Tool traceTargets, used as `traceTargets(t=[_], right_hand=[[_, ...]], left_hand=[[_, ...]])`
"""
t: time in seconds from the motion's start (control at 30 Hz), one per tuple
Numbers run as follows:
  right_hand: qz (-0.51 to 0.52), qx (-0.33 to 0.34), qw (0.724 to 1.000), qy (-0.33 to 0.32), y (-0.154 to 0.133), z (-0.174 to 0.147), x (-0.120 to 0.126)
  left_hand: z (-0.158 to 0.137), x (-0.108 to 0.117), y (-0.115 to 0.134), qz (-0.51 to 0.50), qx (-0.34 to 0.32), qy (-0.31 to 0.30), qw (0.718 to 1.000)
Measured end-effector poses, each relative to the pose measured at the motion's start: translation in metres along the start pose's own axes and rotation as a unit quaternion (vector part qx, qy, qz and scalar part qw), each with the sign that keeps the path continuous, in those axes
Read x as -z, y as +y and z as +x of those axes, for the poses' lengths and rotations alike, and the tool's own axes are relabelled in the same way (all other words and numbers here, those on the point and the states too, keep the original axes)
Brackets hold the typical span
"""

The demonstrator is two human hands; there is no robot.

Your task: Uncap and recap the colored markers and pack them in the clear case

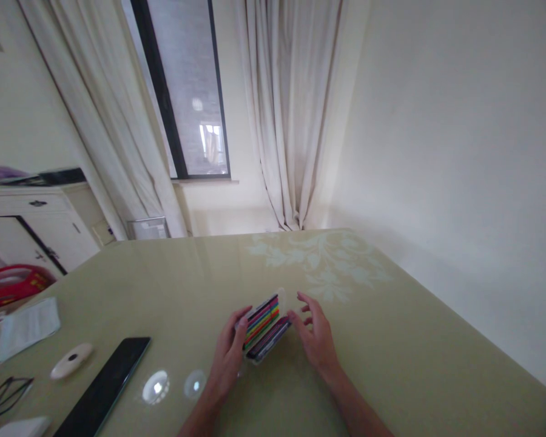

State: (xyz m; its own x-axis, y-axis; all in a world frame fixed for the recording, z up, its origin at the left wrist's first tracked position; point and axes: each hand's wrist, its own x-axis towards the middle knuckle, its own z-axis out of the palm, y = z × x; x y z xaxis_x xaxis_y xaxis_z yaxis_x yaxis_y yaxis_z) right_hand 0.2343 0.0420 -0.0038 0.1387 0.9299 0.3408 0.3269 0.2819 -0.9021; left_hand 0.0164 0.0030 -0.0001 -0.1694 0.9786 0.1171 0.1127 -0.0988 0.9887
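My left hand [231, 347] grips the left end of a clear case of colored pens [266, 328], thumb on the near side. Bright pens in red, yellow, green and blue fill one part of the case, and darker ones lie in the part nearer me. The case is tilted, just above the tabletop or resting on it; I cannot tell which. My right hand [316, 337] is at the case's right end with fingers apart, the thumb close to the dark pens. Whether that thumb touches the case is unclear.
A green table [186, 273] with a pale leaf pattern fills the foreground. On its left lie a long black flat object [104, 385], a white oval object [71, 360], a face mask [27, 328] and glasses [6, 397]. A wall [459, 182] borders the right side.
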Motion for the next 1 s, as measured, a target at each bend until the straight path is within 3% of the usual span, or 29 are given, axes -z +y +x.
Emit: traceTargets(t=[0.1, 0.2, 0.33, 0.47, 0.53, 0.6, 0.7, 0.83, 1.0], right_hand=[[0.06, -0.092, 0.994, -0.02, 0.007, 0.005, 0.001], [0.062, -0.1, 0.993, -0.002, 0.017, 0.014, 0.011], [-0.029, -0.056, 0.997, 0.041, 0.039, 0.027, 0.035], [-0.132, 0.027, 0.988, 0.082, 0.053, 0.034, 0.052], [-0.183, 0.062, 0.977, 0.09, 0.05, 0.032, 0.051], [-0.209, 0.099, 0.971, 0.061, 0.039, 0.027, 0.041], [-0.235, 0.143, 0.96, -0.04, 0.016, 0.012, 0.018], [-0.298, 0.153, 0.928, -0.16, -0.01, -0.002, -0.009], [-0.344, 0.135, 0.909, -0.195, -0.016, -0.001, -0.02]], left_hand=[[0.008, 0.005, -0.004, 0.04, 0.001, 0.068, 0.997], [0.012, 0.012, -0.009, 0.084, 0.014, 0.04, 0.996], [0.01, 0.01, -0.015, 0.162, -0.006, -0.032, 0.986], [0.001, -0.001, -0.017, 0.271, -0.106, -0.026, 0.956], [-0.005, -0.006, -0.017, 0.309, -0.14, -0.055, 0.939], [-0.012, -0.009, -0.016, 0.333, -0.158, -0.106, 0.924], [-0.022, -0.016, -0.014, 0.347, -0.171, -0.169, 0.906], [-0.032, -0.027, -0.011, 0.351, -0.157, -0.224, 0.896], [-0.035, -0.035, -0.009, 0.353, -0.124, -0.247, 0.894]])
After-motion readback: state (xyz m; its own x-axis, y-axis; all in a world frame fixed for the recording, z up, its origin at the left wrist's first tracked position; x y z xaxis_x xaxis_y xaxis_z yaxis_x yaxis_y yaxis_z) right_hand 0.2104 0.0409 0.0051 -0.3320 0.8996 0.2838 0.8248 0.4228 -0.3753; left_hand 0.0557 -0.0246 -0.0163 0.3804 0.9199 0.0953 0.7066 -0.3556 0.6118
